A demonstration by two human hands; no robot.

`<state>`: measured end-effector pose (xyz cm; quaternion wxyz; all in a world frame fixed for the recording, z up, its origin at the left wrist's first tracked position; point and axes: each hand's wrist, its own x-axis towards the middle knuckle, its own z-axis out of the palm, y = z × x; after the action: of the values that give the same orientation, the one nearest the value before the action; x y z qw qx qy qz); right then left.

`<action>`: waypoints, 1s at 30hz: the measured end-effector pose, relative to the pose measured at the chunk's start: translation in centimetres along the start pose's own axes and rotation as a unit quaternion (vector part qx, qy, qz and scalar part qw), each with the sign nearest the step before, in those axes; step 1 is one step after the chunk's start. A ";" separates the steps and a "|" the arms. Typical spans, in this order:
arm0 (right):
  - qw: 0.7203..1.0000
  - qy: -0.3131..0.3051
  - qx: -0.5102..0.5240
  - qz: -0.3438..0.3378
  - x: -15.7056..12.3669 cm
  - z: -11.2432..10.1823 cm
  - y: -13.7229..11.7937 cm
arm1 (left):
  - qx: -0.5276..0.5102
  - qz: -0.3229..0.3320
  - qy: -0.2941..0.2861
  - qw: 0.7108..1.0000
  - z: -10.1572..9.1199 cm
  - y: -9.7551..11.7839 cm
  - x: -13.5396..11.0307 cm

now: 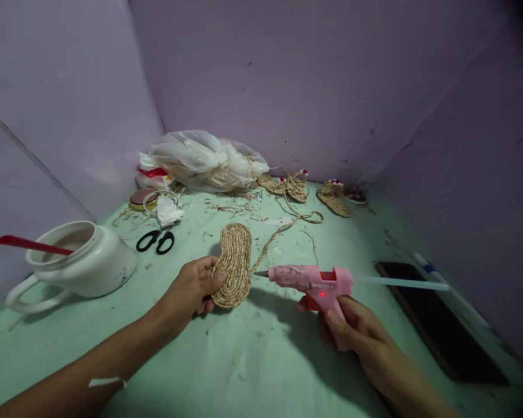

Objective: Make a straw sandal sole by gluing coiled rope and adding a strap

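My left hand grips the left side of a woven straw sole, thumb on top and fingers underneath. From the sole's right edge a braided straw cord runs up and right to a loop on the table. My right hand is wrapped round the handle of a pink glue gun, with a finger at its red trigger. The gun's nozzle points left, close to the sole's right edge where the cord leaves it. A red light glows on the gun, and a clear glue stick sticks out of its back.
At left are a white pot with a red-handled tool and black-handled scissors. A plastic bag, straw sandals and scraps lie along the back. A dark phone and a pen lie at right.
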<state>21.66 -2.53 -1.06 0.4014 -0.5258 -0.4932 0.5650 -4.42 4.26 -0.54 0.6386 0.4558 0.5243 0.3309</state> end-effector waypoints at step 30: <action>0.997 -0.053 0.026 -0.044 0.3 0.5 1.1 | -0.015 0.112 0.054 0.992 -0.5 -1.4 0.3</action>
<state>21.23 -2.55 -2.23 0.4126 -0.4620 -0.5217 0.5867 -4.90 4.09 -1.98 0.5751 0.4834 0.4986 0.4324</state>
